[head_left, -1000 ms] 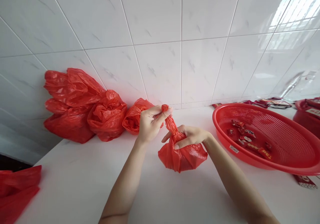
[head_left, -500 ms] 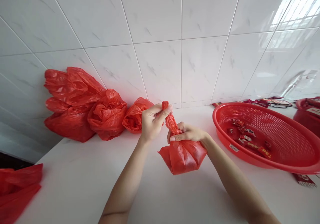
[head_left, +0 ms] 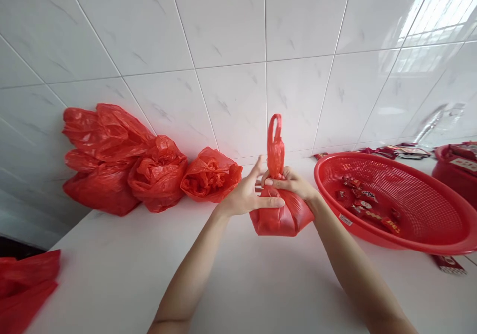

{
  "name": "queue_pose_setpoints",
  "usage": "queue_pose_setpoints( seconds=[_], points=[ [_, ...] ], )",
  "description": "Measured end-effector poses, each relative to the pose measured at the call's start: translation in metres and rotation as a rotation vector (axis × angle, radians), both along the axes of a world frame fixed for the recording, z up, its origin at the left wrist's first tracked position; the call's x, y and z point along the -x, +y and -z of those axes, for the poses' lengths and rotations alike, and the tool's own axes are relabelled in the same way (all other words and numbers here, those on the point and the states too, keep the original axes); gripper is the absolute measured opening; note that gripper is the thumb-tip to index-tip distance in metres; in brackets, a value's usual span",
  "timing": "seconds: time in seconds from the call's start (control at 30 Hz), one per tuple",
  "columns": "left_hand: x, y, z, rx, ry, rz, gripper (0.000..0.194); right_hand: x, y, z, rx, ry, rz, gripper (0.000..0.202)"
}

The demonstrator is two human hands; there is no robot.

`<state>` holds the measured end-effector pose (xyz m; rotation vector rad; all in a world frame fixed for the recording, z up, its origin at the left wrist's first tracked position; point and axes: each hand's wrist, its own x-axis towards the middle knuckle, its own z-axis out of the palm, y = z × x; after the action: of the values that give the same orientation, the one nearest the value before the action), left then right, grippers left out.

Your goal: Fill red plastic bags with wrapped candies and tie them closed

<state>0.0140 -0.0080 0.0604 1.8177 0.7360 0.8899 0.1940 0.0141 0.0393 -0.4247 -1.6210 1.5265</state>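
A filled red plastic bag (head_left: 281, 219) hangs in front of me above the white counter, its neck gathered and its looped handles standing upright. My right hand (head_left: 292, 182) is closed around the gathered neck, thumb across the front. My left hand (head_left: 248, 195) is at the bag's left side with fingers spread, index finger pointing up. Its thumb lies across the front of the bag just below the neck; some of its fingers are hidden behind the right hand and bag. What the bag contains is not visible.
Red plastic bags (head_left: 156, 172) stand along the tiled wall at left. On the right, a red plastic basket (head_left: 372, 239) holds several small wrapped packets (head_left: 367, 205). A red container (head_left: 458, 167) is at the far right. Another red bag (head_left: 26, 284) lies at lower left.
My left hand has let go of the twisted handles and come down to the bag's side, fingers spread. The handles now stand up in a loop. The bag has risen slightly.
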Motion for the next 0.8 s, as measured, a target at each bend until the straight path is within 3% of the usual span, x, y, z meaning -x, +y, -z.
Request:
queue_pose_setpoints(
  seconds=[0.13,0.27,0.8],
  points=[
    [-0.012,0.001,0.005,0.024,0.009,0.066,0.067,-0.004,-0.002,-0.003,-0.016,0.036,0.071,0.021],
    [-0.015,0.003,0.008,0.047,0.009,0.043,0.053,-0.004,-0.002,-0.003,-0.007,0.025,0.089,0.022],
    [-0.014,0.006,0.016,0.105,0.060,-0.052,0.045,-0.003,0.000,0.006,0.069,0.001,0.106,0.027]
  ],
)
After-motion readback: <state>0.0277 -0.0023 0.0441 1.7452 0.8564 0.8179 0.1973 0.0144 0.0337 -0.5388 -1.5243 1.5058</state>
